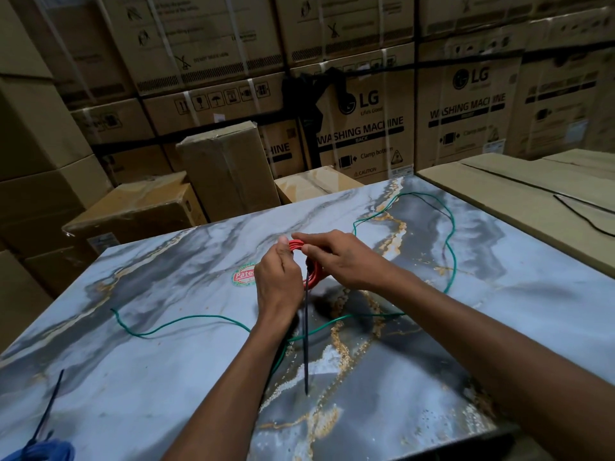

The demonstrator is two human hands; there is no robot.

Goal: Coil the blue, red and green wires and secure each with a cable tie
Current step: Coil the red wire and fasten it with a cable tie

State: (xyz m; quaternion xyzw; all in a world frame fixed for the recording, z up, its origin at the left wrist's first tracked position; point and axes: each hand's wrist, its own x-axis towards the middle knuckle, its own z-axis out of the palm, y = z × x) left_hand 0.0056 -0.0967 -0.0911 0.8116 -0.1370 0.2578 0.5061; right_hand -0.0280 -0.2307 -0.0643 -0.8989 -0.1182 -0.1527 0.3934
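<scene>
Both hands hold a small coil of red wire [313, 272] above the middle of the marble-patterned table [166, 361]. My left hand [278, 281] pinches the coil's top from the left, and my right hand [339, 261] grips it from the right. A black cable tie [306, 344] hangs down from the coil toward me. The green wire [186, 322] lies loose and uncoiled across the table, looping to the far right [451, 234]. A blue wire coil [43, 452] with a black cable tie [46, 410] sticking out of it sits at the near left corner.
A round red and green sticker [242, 275] is on the table by my left hand. Cardboard boxes [229, 168] stand stacked behind and to the left. A flat carton [532, 201] with a thin black cable [585, 217] adjoins the table's right side.
</scene>
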